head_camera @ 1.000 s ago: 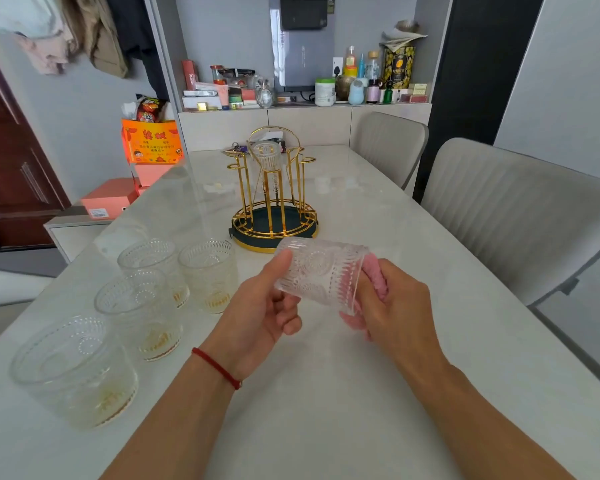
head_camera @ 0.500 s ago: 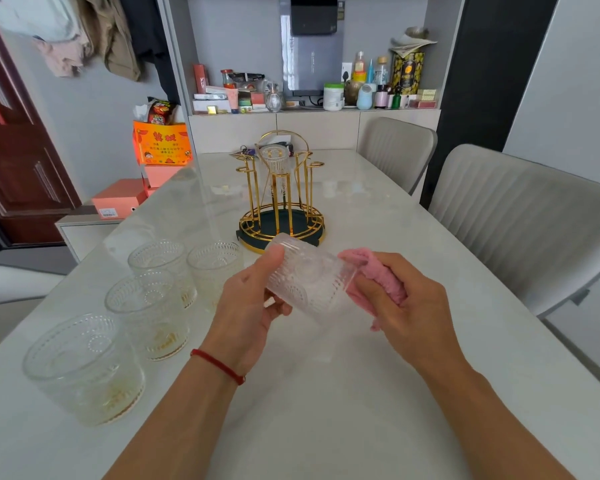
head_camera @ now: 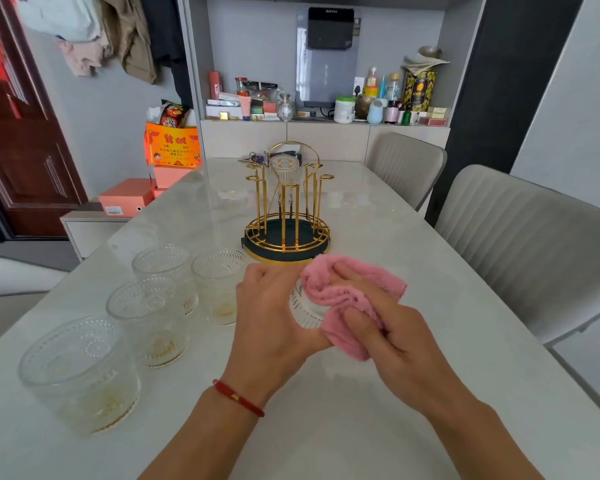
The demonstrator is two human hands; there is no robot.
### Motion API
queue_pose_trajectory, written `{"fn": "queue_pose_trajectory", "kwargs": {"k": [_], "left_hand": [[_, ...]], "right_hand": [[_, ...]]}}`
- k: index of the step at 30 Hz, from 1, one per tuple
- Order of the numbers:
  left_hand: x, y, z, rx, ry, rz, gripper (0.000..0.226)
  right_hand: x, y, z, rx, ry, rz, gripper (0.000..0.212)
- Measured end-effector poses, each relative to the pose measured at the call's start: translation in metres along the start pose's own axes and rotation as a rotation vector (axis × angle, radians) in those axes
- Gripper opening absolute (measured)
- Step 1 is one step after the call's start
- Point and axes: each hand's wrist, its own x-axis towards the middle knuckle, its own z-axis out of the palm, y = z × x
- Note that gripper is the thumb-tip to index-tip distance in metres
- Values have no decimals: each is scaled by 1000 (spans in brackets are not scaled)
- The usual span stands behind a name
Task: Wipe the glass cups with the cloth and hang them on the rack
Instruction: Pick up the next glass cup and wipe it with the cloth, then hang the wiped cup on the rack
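Note:
My left hand point(head_camera: 271, 317) grips a patterned glass cup point(head_camera: 303, 310), mostly hidden between both hands. My right hand point(head_camera: 385, 330) holds a pink cloth point(head_camera: 340, 289) pressed over the cup's top and side. Behind them stands a gold wire rack point(head_camera: 286, 216) on a dark round base, with one clear cup point(head_camera: 286, 169) hung upside down on a rear peg. Several more patterned glass cups stand upright at the left: the nearest point(head_camera: 80, 372), one behind it point(head_camera: 149, 320), and two further back point(head_camera: 167, 268) point(head_camera: 219, 285).
The pale marble table point(head_camera: 413, 393) runs away from me. Two grey padded chairs point(head_camera: 534, 244) point(head_camera: 406, 164) stand along its right side. Orange and pink boxes point(head_camera: 172, 147) sit past the left edge. A shelf of bottles and jars point(head_camera: 378, 105) lies behind.
The cup has been turned and lowered; my right hand has brought the pink cloth from the cup's open end up over its top and side. My left hand now covers most of the cup.

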Motion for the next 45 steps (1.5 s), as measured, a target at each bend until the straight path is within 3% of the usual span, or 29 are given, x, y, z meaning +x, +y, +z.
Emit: {"fn": "queue_pose_trajectory", "kwargs": {"k": [8, 11, 15, 21, 27, 30, 34, 37, 40, 42, 45], "left_hand": [[-2, 8, 3, -30, -68, -109, 52], [-3, 11, 6, -46, -93, -95, 52], [-4, 12, 6, -91, -107, -181, 60], [-5, 20, 11, -74, -146, -215, 58], [2, 23, 2, -147, -141, -247, 47], [5, 27, -3, -135, -189, -278, 43], [39, 31, -10, -281, -178, -457, 40], [86, 32, -11, -394, -105, -511, 34], [135, 31, -6, -414, -15, -574, 59], [168, 31, -3, -417, 31, -577, 67], [221, 33, 1, -415, 78, -572, 55]], "right_hand": [[-2, 3, -20, 22, 186, -2, 25], [4, -2, -8, 4, 90, -20, 30], [5, -5, -16, 157, -17, -31, 32], [3, 1, -30, 207, 196, 29, 28], [6, -18, -23, 315, 12, 35, 25], [2, -17, -49, 416, 75, 97, 31], [16, 1, -70, 504, 195, 277, 38], [38, 28, -70, 884, 254, 515, 39], [56, 51, -64, 1366, 335, 662, 40], [60, 64, -59, 1503, 362, 672, 38], [58, 75, -50, 1648, 303, 690, 38]]}}
